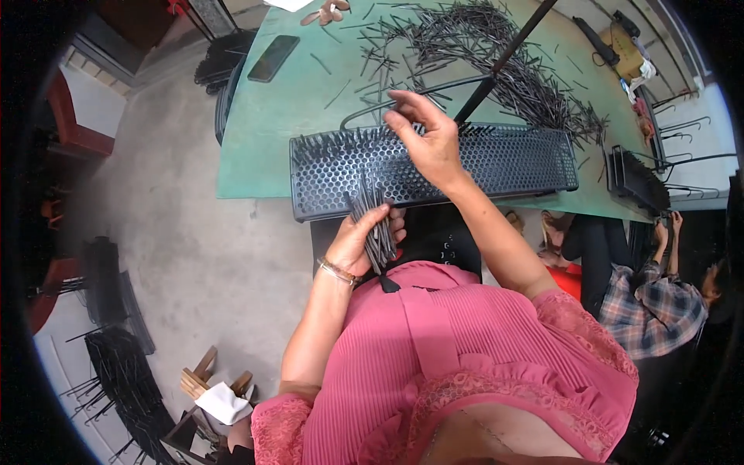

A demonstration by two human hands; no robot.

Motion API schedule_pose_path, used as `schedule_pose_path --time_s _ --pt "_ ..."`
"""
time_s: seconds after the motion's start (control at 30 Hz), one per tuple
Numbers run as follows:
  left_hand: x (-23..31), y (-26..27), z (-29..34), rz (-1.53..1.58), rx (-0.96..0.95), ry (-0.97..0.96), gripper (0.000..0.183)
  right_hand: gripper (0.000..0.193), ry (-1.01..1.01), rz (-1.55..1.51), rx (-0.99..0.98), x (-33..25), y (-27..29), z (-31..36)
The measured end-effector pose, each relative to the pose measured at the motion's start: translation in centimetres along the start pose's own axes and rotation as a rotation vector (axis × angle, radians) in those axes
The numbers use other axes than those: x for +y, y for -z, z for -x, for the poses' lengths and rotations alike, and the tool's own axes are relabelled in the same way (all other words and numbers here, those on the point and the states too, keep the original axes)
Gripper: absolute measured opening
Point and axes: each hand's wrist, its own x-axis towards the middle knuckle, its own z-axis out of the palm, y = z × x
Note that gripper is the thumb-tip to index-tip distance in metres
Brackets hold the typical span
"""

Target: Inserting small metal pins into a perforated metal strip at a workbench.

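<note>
The thin sticks (378, 242) I grip look matt; the perforated rack (515, 164) has a glossy, metallic sheen; the tabletop (260, 151) looks smooth, my top (496, 329) ribbed cloth.

Your left hand (353, 242) grips dark sticks (380, 239); your right hand (434, 149) hovers over a perforated black rack (515, 159) at the green table (252, 151).

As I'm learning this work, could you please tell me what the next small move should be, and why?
Probably the right hand should draw one stick from the bundle of thin dark sticks: the left hand holds that bundle at the black perforated rack, the right hand shows nothing in its fingers, and many nearer holes look bare.
</note>
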Motion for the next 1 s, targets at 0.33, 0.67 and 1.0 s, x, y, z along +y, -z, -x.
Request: schedule_pose_path --time_s 0.33,0.67,1.0 --pt "-0.9 1.6 0.2 -0.013 -0.02 0.015 0.022 0.028 0.296 0.278 -0.045 1.2 -2.1 -0.6" --pt "-1.1 1.7 -0.1 -0.004 -0.089 -0.005 0.032 0.02 0.412 0.415 -0.155 3.0 -2.4 0.3" --pt "-0.2 1.3 1.1 -0.048 -0.089 -0.121 0.028 0.018 -0.066 0.164 -0.259 0.2 -0.7 1.9"
